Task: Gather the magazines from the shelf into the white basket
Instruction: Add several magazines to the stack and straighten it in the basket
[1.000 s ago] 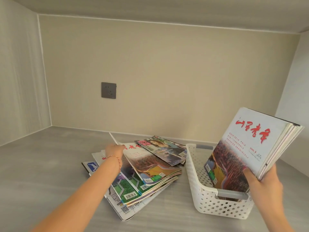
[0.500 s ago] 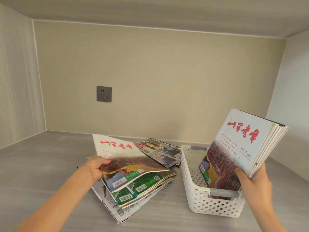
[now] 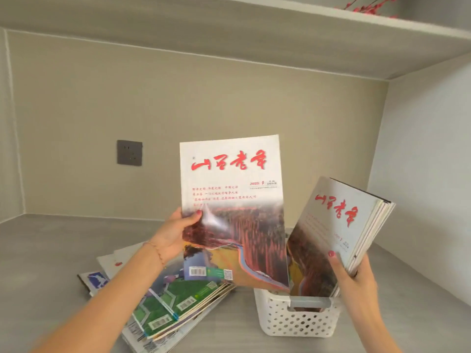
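Observation:
My left hand (image 3: 173, 234) grips one magazine (image 3: 233, 207) by its left edge, held upright in the air with its white cover and red title facing me. Its lower right corner hangs over the white basket (image 3: 298, 319). My right hand (image 3: 354, 273) holds a bundle of several magazines (image 3: 339, 233) tilted right, their lower ends down inside the basket. A fanned pile of magazines (image 3: 165, 301) lies flat on the grey shelf (image 3: 51, 250), left of the basket and under my left forearm.
A dark wall socket (image 3: 129, 152) sits on the back wall. The shelf recess has side walls left and right and a board overhead (image 3: 254, 34). Red decorative twigs (image 3: 367, 6) show on the upper shelf.
My left hand has lifted the top magazine off the pile and raised it upright toward the basket. The right hand keeps its bundle standing in the basket. The camera has tilted upward.

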